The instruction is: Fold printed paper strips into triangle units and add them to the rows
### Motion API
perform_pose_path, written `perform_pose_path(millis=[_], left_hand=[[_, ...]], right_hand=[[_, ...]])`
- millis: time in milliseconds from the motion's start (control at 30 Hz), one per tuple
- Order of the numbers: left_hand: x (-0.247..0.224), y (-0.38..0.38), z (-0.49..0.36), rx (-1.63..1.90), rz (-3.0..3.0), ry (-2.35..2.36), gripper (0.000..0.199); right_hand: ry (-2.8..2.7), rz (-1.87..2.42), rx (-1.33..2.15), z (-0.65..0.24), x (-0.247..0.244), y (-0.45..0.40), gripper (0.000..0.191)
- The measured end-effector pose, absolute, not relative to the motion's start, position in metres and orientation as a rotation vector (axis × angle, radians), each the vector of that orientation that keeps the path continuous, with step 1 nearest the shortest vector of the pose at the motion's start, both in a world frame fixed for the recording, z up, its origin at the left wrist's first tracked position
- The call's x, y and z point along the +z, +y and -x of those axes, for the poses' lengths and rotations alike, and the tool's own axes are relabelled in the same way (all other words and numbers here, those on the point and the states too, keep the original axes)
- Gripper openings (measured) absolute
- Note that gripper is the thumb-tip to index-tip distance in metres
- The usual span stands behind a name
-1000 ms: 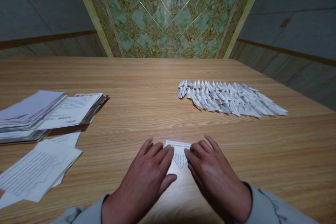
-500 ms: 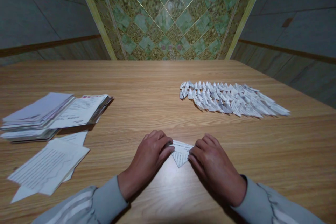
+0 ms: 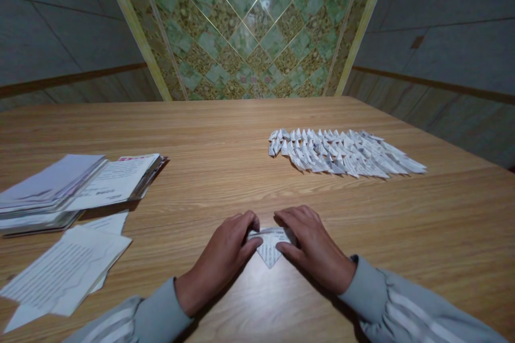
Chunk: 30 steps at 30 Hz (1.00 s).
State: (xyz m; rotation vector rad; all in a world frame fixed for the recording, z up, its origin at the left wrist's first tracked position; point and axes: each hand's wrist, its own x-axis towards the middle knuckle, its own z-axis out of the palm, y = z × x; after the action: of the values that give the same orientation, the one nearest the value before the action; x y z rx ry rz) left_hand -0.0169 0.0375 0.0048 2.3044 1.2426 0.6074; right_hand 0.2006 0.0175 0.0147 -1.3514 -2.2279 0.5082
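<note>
A small folded piece of printed paper (image 3: 270, 253) lies on the table in front of me, its point turned toward me and a raised fold along its far side. My left hand (image 3: 225, 249) pinches its left end between thumb and fingers. Around the right end curls my right hand (image 3: 311, 244), thumb on the near side and index finger beyond the far edge, with part of the paper hidden inside the grip. Farther off to the right, several folded paper pieces (image 3: 333, 153) stand in close rows.
At the left of the wooden table (image 3: 209, 171) sits a stack of papers and booklets (image 3: 56, 182). Loose printed sheets (image 3: 68, 265) overlap nearer to me. A tiled wall (image 3: 257, 32) rises past the far table edge.
The paper's far edge is now folded up into a raised strip. My right index finger and thumb have moved farther apart. The whole view has shifted slightly.
</note>
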Motion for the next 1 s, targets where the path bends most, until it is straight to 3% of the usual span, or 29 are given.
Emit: perform_pose_path(millis=[133,300,567,1000], left_hand=[[0.007,0.035,0.017,0.878,-2.385,1.075,0.020],[0.014,0.032,0.018,1.065,-2.637,0.937,0.010],[0.004,0.032,0.011,0.473,-2.793,1.156,0.011],[0.006,0.032,0.015,0.470,-2.586,1.246,0.011]], right_hand=[[-2.153,1.283,0.502,-0.203,0.012,0.023,0.013],[-2.114,1.088,0.152,-0.205,0.019,0.025,0.010],[-2.424,1.195,-0.021,-0.203,0.008,0.028,0.012],[-2.431,1.275,0.367,-0.221,0.021,0.031,0.006]])
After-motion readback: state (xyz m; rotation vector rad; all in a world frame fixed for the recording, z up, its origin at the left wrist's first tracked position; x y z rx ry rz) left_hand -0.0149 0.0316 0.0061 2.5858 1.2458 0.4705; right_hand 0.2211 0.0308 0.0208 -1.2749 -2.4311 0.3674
